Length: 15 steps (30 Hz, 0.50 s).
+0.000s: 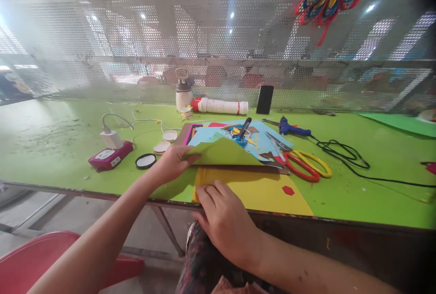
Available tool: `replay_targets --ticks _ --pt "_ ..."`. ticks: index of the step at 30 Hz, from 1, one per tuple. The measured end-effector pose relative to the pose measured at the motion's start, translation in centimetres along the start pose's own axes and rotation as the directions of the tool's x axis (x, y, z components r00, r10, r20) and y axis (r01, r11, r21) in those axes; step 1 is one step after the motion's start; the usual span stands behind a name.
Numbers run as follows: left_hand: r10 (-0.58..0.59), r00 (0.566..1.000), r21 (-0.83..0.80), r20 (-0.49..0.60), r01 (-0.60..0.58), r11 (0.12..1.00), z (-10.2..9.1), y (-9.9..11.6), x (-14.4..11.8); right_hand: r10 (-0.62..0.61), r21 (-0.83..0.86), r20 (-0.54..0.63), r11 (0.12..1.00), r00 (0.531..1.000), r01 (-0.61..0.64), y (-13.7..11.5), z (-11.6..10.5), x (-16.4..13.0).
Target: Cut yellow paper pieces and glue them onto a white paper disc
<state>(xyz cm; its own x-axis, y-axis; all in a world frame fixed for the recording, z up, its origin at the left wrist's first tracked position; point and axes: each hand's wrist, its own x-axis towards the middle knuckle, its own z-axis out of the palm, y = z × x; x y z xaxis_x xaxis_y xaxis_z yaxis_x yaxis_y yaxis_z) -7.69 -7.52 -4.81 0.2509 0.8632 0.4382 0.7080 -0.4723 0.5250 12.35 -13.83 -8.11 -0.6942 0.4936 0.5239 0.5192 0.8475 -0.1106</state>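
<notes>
Right hand on the yellow sheet, left hand pinching the green sheet.
The yellow sheet spreads ahead and rightward from the right hand, the nearer of the 2; its visible strip runs longest left to right. The right fingers bend close together at its near-left corner; whether the thumb clamps it, I cannot tell. From the left hand's closed grip, the green sheet stretches rightward.
</notes>
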Motion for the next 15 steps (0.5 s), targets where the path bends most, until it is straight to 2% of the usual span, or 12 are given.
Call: replay_targets --ticks 8,15 --pt "-0.025 0.999 -0.039 -0.022 0.024 0.999 0.3 -0.3 0.1 -0.085 0.059 -0.097 0.994 0.992 0.091 1.2 -0.2 -2.3" --pt "-0.032 0.999 -0.042 -0.021 0.031 0.999 0.3 -0.3 -0.1 -0.108 0.151 -0.202 0.979 0.973 0.14 0.3 -0.9 -3.2"
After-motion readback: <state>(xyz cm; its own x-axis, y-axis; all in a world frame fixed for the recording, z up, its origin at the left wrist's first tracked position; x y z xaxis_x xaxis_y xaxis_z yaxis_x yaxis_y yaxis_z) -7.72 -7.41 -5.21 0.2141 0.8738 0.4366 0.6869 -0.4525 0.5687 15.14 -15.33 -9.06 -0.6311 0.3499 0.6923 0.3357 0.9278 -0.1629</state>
